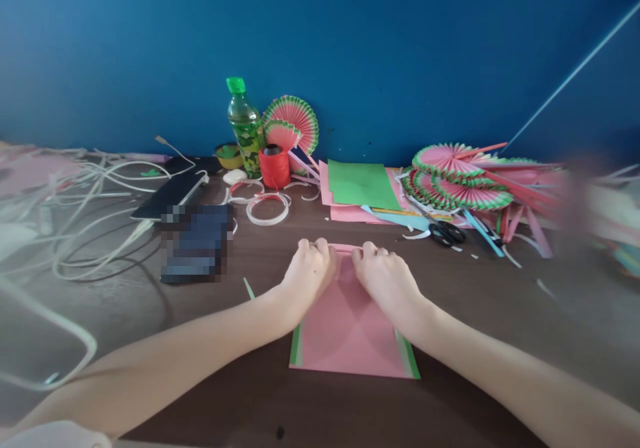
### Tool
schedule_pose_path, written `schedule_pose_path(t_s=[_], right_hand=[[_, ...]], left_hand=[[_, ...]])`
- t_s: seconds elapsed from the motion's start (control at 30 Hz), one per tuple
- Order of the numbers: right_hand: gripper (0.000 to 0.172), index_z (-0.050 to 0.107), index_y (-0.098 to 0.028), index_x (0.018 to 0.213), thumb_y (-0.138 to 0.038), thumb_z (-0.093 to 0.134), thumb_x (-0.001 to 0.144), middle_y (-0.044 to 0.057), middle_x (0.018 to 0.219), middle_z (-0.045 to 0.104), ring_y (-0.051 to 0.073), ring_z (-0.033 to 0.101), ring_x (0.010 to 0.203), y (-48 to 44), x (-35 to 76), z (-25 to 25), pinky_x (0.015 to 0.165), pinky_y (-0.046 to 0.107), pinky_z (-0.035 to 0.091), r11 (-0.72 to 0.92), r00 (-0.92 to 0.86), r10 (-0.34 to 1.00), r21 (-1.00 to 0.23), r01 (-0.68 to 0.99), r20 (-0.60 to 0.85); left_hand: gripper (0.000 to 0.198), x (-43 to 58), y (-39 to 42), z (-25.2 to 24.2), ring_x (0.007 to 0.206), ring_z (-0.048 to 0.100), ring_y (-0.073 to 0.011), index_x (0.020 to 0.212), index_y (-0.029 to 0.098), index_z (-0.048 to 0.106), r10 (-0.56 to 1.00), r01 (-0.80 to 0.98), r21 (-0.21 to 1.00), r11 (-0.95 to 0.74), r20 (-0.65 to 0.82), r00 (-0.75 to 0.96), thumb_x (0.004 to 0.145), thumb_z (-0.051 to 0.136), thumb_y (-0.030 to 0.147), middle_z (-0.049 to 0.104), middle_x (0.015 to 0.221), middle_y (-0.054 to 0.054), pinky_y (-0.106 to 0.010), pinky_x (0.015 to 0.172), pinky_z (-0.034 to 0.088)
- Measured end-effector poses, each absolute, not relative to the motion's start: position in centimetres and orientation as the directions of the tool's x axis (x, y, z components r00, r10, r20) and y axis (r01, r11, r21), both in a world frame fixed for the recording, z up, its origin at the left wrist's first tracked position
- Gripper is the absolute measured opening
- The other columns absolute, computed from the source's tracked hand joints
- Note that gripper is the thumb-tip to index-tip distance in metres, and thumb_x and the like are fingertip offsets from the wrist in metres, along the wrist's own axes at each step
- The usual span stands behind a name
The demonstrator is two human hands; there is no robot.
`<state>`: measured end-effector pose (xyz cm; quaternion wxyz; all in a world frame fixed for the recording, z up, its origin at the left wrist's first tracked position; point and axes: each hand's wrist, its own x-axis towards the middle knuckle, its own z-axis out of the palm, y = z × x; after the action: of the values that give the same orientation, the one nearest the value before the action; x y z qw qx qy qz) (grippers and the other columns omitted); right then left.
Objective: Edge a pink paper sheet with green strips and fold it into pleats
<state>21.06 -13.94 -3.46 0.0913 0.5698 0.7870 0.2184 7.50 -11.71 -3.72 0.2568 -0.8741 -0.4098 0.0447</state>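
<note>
A pink sheet of paper (350, 341) with green and pale strips along its two sides lies on the dark table in front of me. At its far edge, a narrow band of the paper is folded up. My left hand (311, 271) pinches the left part of that fold, fingers curled over it. On the right part, my right hand (385, 276) grips the same fold, with a small gap between the two hands. Both sets of fingertips are partly hidden by the knuckles.
Behind the hands lie green paper (363, 183), black-handled scissors (447, 233) and pleated pink-green paper fans (460, 175). A tape roll (269, 209), a red thread spool (275, 168) and a green-capped bottle (246, 128) stand back left. Left are a phone (197, 245) and white cables (75, 235).
</note>
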Motion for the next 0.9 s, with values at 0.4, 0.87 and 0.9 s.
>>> schedule_pose_path(t_s=[0.4,0.87,0.9], right_hand=[[0.064,0.036,-0.021,0.134,0.007,0.032,0.077,0.019,0.090,0.060,0.022,0.065,0.070,-14.7,21.0,-3.4,0.045,0.025,0.050,0.264,-0.306,0.952,0.460,0.848,0.017],[0.049,0.048,0.001,0.122,0.008,0.033,0.076,0.026,0.092,0.062,0.029,0.065,0.082,-15.0,20.7,-5.0,0.046,0.027,0.051,0.205,-0.314,0.941,0.527,0.825,0.125],[0.047,0.050,0.003,0.119,0.009,0.033,0.076,0.026,0.091,0.062,0.029,0.065,0.080,-15.0,20.7,-5.1,0.045,0.027,0.051,0.200,-0.310,0.942,0.522,0.829,0.131]], left_hand=[[0.050,7.2,-12.5,-3.8,0.081,0.060,-0.0221,0.131,0.010,0.036,0.748,0.678,-0.499,-0.540,0.085,0.658,0.081,0.037,0.005,0.059,0.086,-0.015,-0.033,0.071,0.044],[0.050,7.8,-13.0,-3.6,0.088,0.060,-0.0248,0.128,-0.001,0.040,0.772,0.621,-0.586,-0.521,-0.011,0.636,0.078,0.038,0.000,0.061,0.099,-0.023,-0.036,0.074,0.044],[0.049,7.8,-13.0,-3.6,0.087,0.060,-0.0247,0.125,-0.002,0.043,0.772,0.614,-0.598,-0.515,-0.012,0.635,0.077,0.037,0.000,0.060,0.100,-0.024,-0.035,0.073,0.044]])
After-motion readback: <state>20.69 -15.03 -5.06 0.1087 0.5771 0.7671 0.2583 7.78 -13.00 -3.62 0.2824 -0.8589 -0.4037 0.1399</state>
